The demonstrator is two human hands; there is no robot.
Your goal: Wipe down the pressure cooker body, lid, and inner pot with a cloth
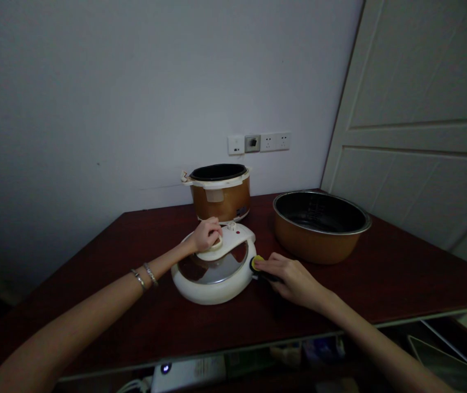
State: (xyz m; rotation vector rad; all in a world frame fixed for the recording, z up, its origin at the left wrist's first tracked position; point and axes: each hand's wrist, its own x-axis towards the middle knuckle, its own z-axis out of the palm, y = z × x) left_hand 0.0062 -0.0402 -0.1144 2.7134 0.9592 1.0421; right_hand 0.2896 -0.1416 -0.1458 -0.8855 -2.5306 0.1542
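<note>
A white pressure-cooker lid [211, 293] with a shiny brown-silver top panel lies on the dark red table. My left hand [206, 234] is closed around the handle on top of the lid. In my right hand [290, 275] is a small black-and-yellow brush [256, 264], whose head touches the right side of the lid's white rim. The exact shape of the brush is partly covered by my fingers. Behind the lid stands the gold-brown cooker body [222, 203] with a white collar and dark inside. To the right sits a wide gold inner pot [319, 244] with a black interior.
The table [126, 256] meets a pale wall at the back, where a row of switches and sockets [275, 141] is mounted. A white panelled door [417, 136] stands on the right. Below the table's front edge, a shelf holds a white box [192, 374] and cables.
</note>
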